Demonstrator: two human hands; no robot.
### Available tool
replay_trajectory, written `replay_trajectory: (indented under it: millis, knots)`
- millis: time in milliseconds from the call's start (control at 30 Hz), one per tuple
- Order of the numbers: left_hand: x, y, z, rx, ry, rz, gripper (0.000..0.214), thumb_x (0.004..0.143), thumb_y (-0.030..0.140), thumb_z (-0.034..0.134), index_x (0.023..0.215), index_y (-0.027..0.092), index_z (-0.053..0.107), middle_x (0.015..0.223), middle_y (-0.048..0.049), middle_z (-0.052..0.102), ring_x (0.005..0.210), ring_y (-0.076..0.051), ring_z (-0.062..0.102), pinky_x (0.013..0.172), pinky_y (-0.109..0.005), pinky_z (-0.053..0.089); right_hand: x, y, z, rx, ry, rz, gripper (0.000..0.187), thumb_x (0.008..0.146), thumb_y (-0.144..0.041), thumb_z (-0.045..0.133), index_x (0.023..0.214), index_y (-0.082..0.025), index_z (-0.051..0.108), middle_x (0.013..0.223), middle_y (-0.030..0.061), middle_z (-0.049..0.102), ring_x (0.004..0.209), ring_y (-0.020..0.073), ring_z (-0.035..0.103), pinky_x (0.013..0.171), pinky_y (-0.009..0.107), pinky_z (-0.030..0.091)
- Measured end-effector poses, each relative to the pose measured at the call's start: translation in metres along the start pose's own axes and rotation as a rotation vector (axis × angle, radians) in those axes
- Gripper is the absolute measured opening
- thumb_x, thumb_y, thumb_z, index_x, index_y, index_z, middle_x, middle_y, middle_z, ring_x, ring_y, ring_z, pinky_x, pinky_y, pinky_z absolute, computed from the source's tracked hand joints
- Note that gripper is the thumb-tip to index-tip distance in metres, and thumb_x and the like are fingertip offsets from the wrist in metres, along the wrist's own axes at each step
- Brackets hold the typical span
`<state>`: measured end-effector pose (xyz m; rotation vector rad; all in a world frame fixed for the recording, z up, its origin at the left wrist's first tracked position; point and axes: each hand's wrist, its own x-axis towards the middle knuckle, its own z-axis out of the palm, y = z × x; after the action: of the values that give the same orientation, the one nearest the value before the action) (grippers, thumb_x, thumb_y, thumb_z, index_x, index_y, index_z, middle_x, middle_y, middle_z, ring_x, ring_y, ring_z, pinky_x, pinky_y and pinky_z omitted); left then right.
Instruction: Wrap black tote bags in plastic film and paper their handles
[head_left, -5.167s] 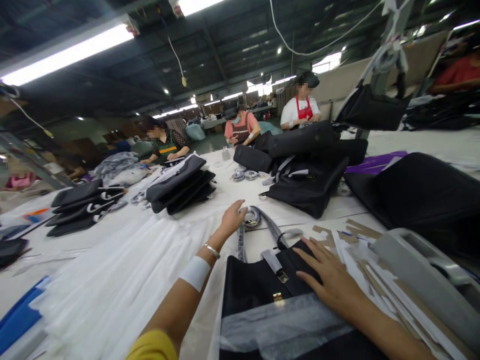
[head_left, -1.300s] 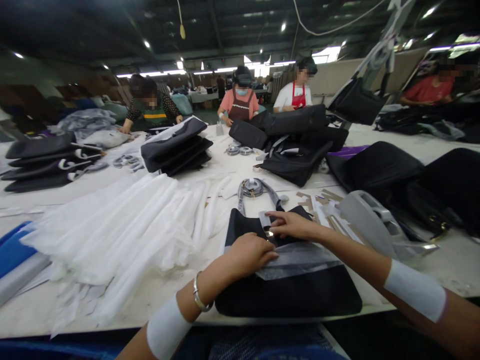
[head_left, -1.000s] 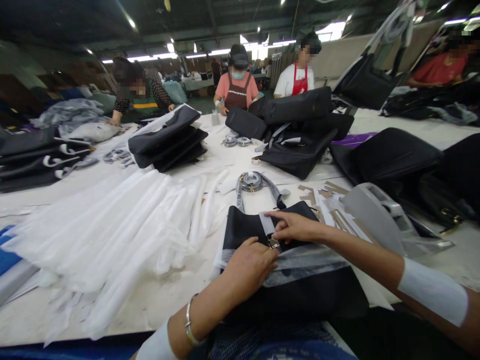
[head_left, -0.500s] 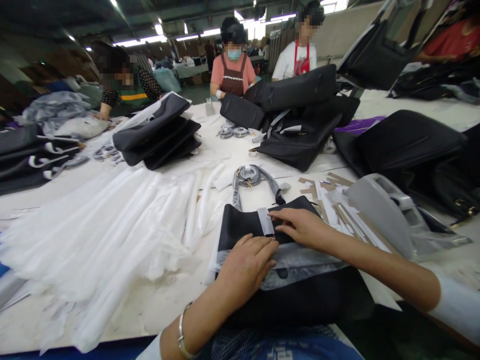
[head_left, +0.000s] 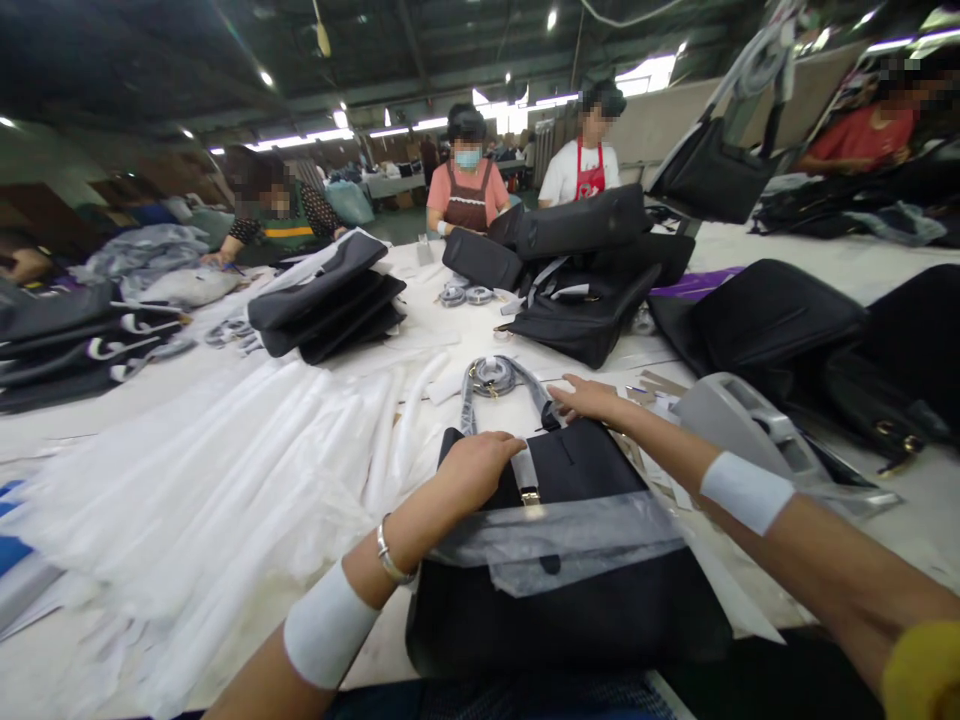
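Note:
A black handbag [head_left: 555,625] lies before me at the table's near edge, a strip of clear plastic film [head_left: 592,530] across its front. A white-wrapped tab [head_left: 524,468] with a gold buckle [head_left: 530,497] runs down its upper part. My left hand [head_left: 480,468] rests on the bag's upper left, fingers stretched out beside that tab. Beyond the top edge, my right hand [head_left: 591,398] reaches toward the right end of the film-wrapped handle [head_left: 466,405], fingers extended; whether they touch it is unclear. A coiled strap [head_left: 493,376] lies inside the handle's loop.
White wrapping sheets [head_left: 225,500] spread out on the left. Stacked black bags [head_left: 330,300] and more bags [head_left: 585,300] stand farther back. A grey plastic holder [head_left: 720,430] sits at right beside black bags [head_left: 780,320]. Several co-workers [head_left: 469,185] are around the table.
My right hand has moved from the tab up past the bag's top edge to the handle end. My left hand has shifted up from the buckle to the tab's left. The view has tilted up.

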<state>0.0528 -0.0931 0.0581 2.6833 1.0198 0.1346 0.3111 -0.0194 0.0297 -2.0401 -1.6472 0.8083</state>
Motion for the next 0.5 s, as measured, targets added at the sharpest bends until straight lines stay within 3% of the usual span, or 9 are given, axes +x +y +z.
replay_trajectory:
  millis: [67,200,267,367,433,500]
  knots:
    - [0.009,-0.008,0.003,0.046,-0.052,0.138,0.05,0.087,0.001,0.041,0.127,0.022,0.062,0.129,-0.0116,0.062,0.115,-0.026,0.061,0.095,-0.036,0.05,0.012,-0.002,0.005,0.086,0.005,0.013,0.073,0.085,-0.047,0.066,0.142,-0.006,0.044,0.081,0.0126,0.074,0.074,0.0245,0.071,0.073,0.035,0.053]
    - [0.019,-0.015,0.013,0.074,-0.08,0.289,0.049,0.087,0.002,0.042,0.128,0.021,0.06,0.137,-0.0129,0.056,0.128,-0.027,0.052,0.104,-0.038,0.046,0.012,-0.008,0.008,0.273,0.12,-0.071,0.086,0.083,-0.041,0.069,0.152,-0.011,0.025,0.104,0.0119,0.073,0.085,0.0195,0.07,0.075,0.03,0.054]
    - [0.022,-0.015,0.018,0.057,-0.062,0.264,0.043,0.088,0.005,0.042,0.125,0.02,0.061,0.137,-0.0128,0.056,0.125,-0.026,0.054,0.102,-0.038,0.047,0.002,-0.013,0.004,0.354,0.151,-0.23,0.079,0.082,-0.041,0.069,0.148,-0.013,0.036,0.107,0.0102,0.073,0.093,0.0208,0.068,0.083,0.032,0.053]
    - [0.024,-0.016,0.022,0.027,-0.035,0.215,0.036,0.089,0.006,0.04,0.116,0.018,0.061,0.136,-0.013,0.056,0.12,-0.025,0.057,0.098,-0.036,0.05,-0.02,-0.019,-0.002,0.313,0.035,-0.53,0.045,0.085,-0.042,0.063,0.119,-0.014,0.066,0.108,0.0091,0.073,0.1,0.0252,0.066,0.091,0.036,0.05]
    - [0.024,-0.017,0.024,-0.007,-0.031,0.184,0.036,0.087,0.005,0.039,0.115,0.017,0.06,0.128,-0.012,0.061,0.115,-0.024,0.06,0.096,-0.035,0.051,-0.033,-0.022,-0.005,0.184,-0.056,-0.633,0.034,0.088,-0.041,0.057,0.107,-0.017,0.07,0.107,0.0071,0.073,0.099,0.0252,0.065,0.092,0.036,0.048]
    - [0.026,-0.018,0.025,-0.043,-0.024,0.135,0.044,0.084,0.004,0.04,0.122,0.017,0.056,0.125,-0.0106,0.064,0.111,-0.023,0.063,0.096,-0.034,0.05,-0.043,-0.023,-0.004,0.072,-0.098,-0.642,0.03,0.09,-0.039,0.053,0.104,-0.018,0.069,0.1,0.006,0.074,0.092,0.0241,0.066,0.087,0.035,0.048]
